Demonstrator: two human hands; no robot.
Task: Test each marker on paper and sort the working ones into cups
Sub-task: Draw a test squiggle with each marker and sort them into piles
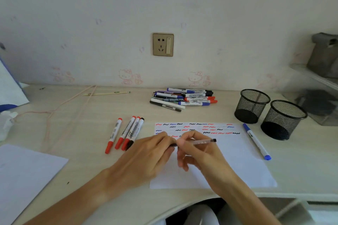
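Observation:
Both hands hold a slim clear pen with a black end (pixel 203 141) level above the white test paper (pixel 237 162), which carries rows of red, blue and black squiggles. My left hand (pixel 148 159) pinches its dark left end. My right hand (pixel 199 153) grips the barrel. Two black mesh cups (pixel 252 106) (pixel 283 120) stand at the right, and nothing shows inside them. A pile of several markers (pixel 184 97) lies near the wall. Three red markers and a black one (pixel 126 134) lie left of the paper. A blue marker (pixel 257 141) lies on the paper's right edge.
A second white sheet (pixel 27 175) lies at the front left. A pink cord (pixel 54 111) and a thin stick (pixel 106 93) cross the back left of the desk. A clear shelf unit (pixel 314 97) stands at the right. The curved desk edge (pixel 182 204) runs below my arms.

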